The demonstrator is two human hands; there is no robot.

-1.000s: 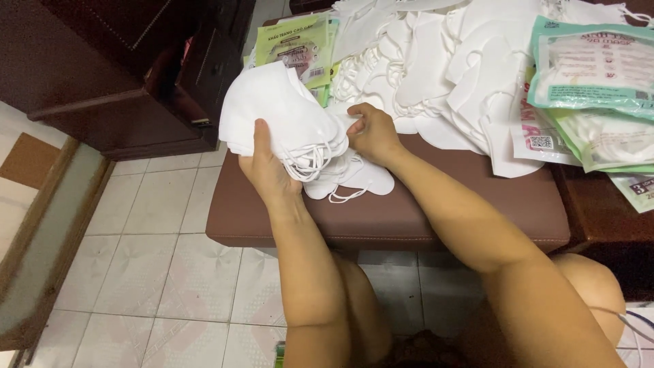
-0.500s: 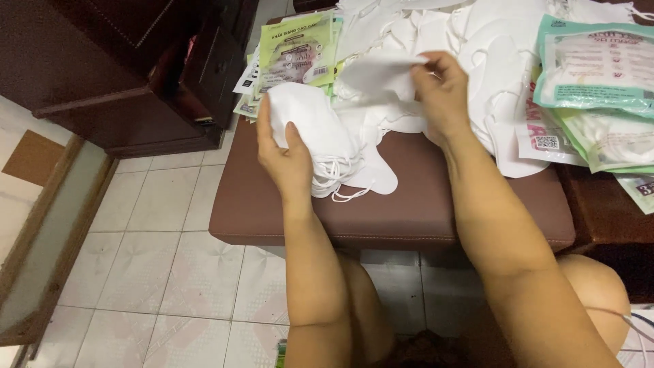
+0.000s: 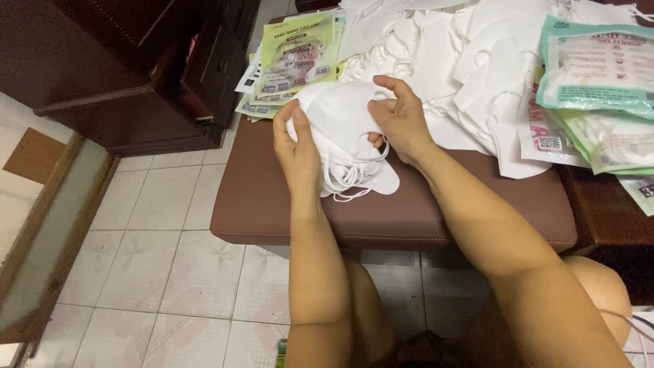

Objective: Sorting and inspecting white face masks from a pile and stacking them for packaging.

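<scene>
A floor of pale square tiles [image 3: 170,272] fills the lower left of the view, bordered on the far left by a wooden frame. Dark brown wooden furniture [image 3: 122,75] stands at the upper left, just beside the brown padded bench [image 3: 422,211], whose smooth cushioned top carries everything else. Across the back of the bench spreads a wide heap of loose white face masks [image 3: 470,61], and to its right lie teal-edged plastic packets [image 3: 593,68], one overlapping another. A smaller fan of green printed packets [image 3: 293,54] sits at the bench's back left corner. In front of the heap, near the middle of the bench, a stack of white masks [image 3: 340,136] is held between both hands, its ear loops dangling onto the cushion. The left hand [image 3: 300,153] keeps a closed grip around the stack's left side, and the right hand [image 3: 402,123] has its grip closed on the right edge, fingers curled over the top.
</scene>
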